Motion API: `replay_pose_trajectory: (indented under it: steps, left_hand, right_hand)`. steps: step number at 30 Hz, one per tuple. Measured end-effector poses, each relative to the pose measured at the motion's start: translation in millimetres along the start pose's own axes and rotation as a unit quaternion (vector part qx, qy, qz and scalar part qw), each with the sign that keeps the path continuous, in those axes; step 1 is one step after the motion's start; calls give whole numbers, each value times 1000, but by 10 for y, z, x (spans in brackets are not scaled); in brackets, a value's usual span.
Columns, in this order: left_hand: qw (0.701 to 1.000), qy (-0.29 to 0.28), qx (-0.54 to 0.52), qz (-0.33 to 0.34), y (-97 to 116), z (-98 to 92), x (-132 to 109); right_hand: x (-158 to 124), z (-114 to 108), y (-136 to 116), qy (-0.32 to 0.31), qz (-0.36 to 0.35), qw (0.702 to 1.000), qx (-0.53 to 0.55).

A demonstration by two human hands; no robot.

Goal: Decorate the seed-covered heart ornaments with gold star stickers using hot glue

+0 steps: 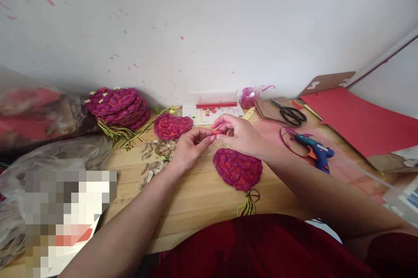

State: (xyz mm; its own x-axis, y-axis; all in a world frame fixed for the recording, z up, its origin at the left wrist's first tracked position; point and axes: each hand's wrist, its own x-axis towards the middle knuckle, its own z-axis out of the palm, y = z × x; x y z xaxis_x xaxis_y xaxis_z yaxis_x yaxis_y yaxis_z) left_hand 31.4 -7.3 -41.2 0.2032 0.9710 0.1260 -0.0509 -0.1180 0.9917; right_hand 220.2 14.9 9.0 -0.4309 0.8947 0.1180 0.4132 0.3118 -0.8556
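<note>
My left hand and my right hand meet over the middle of the table. Between their fingertips is a small red strip, pinched from both sides; its far end is hidden by the fingers. Just below my right hand lies a heart-shaped ornament covered in purple peanut shells, with a yellow-green tassel at its lower tip. A second shell-covered heart rests beyond my left hand. Behind my hands, a white sheet carries small red and yellow paper stars and red strips.
Stacked purple hearts with tassels stand at the left, near plastic bags. Loose peanut shells lie by my left forearm. To the right are black scissors, a blue glue gun, a paint cup and red card.
</note>
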Motion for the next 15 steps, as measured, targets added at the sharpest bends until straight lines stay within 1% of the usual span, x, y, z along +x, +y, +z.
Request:
replay_pose_trajectory:
  steps: [6, 9, 13, 15]
  left_hand:
    - [1000, -10, 5, 3, 27, 44, -40]
    - [999, -16, 27, 15, 26, 71, -49]
    - [997, -22, 59, 38, 43, 116, -79]
    - [996, -20, 69, 47, 54, 133, -99]
  right_hand:
    - [-236, 21, -99, 11, -14, 999, -46]
    - [-311, 31, -88, 18, -9, 999, -32]
    - [-395, 36, -9, 30, 59, 996, 64]
    - [-432, 42, 46, 29, 86, 992, 92]
